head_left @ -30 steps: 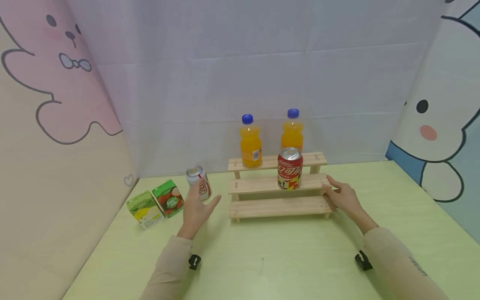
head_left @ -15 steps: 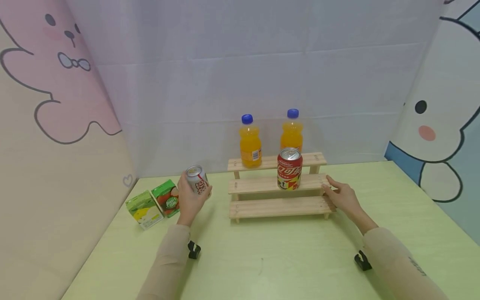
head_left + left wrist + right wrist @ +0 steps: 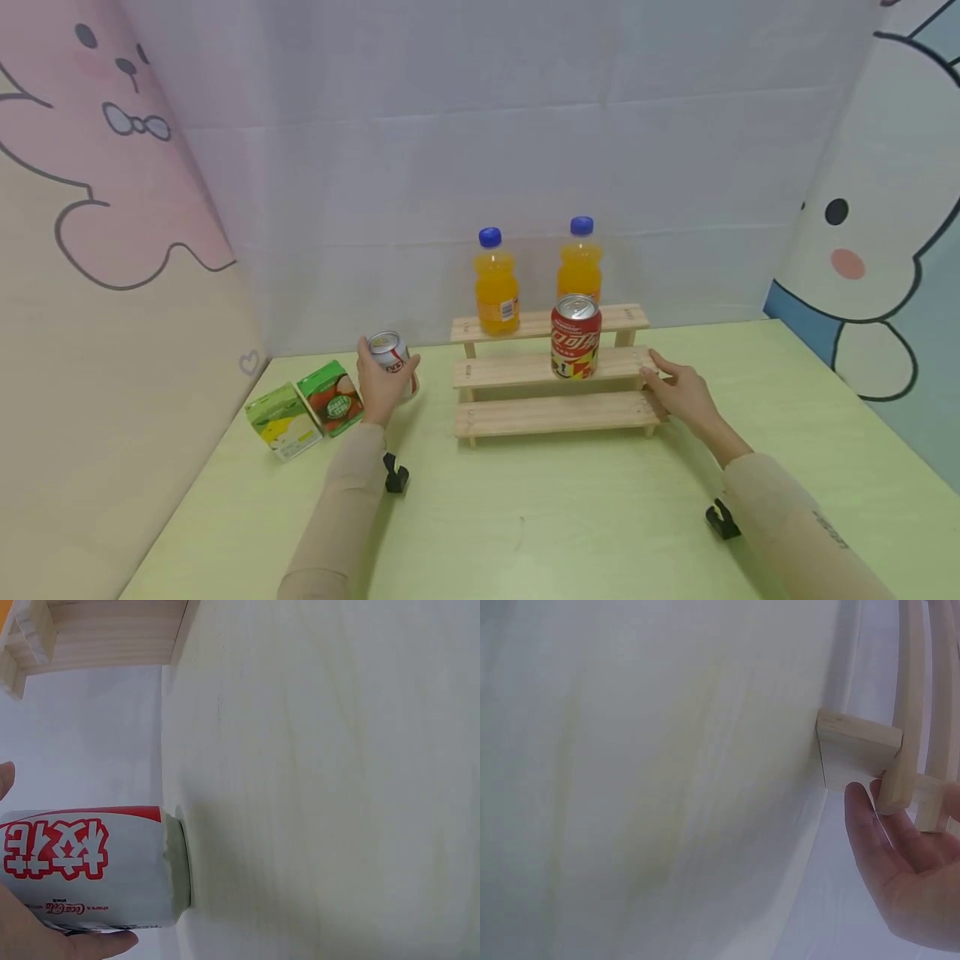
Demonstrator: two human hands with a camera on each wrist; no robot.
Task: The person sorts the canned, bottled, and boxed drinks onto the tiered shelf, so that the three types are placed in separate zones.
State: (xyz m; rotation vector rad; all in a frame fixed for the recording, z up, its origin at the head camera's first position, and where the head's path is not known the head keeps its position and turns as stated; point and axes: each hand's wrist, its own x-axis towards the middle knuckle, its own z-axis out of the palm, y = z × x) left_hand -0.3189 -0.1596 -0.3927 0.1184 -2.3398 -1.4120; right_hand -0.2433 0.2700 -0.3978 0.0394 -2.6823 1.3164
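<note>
At the table's left rear my left hand [image 3: 381, 390] holds a silver-white Coca-Cola can [image 3: 388, 343], thumb on its right side and fingers round the left. In the left wrist view the can [image 3: 97, 866] has its base at the tabletop, and the fingers hide part of it. My right hand [image 3: 686, 398] grips the right end of a three-tier wooden rack [image 3: 510, 415]; the right wrist view has its fingertips [image 3: 857, 796] against the rack's end. A red Coca-Cola can [image 3: 576, 340] stands on the middle tier, right of centre.
Two orange drink bottles [image 3: 497, 292] with blue caps stand on the top tier; the red can partly hides the right one. A green-yellow juice box [image 3: 285, 423] and a green-red juice box [image 3: 332, 398] lie left of my left hand. A pale curtain [image 3: 450, 150] hangs behind.
My left hand has reached forward from in front of the silver-white can and closed round it. The can has turned a little, changing its visible print. My right hand has stayed at the rack.
</note>
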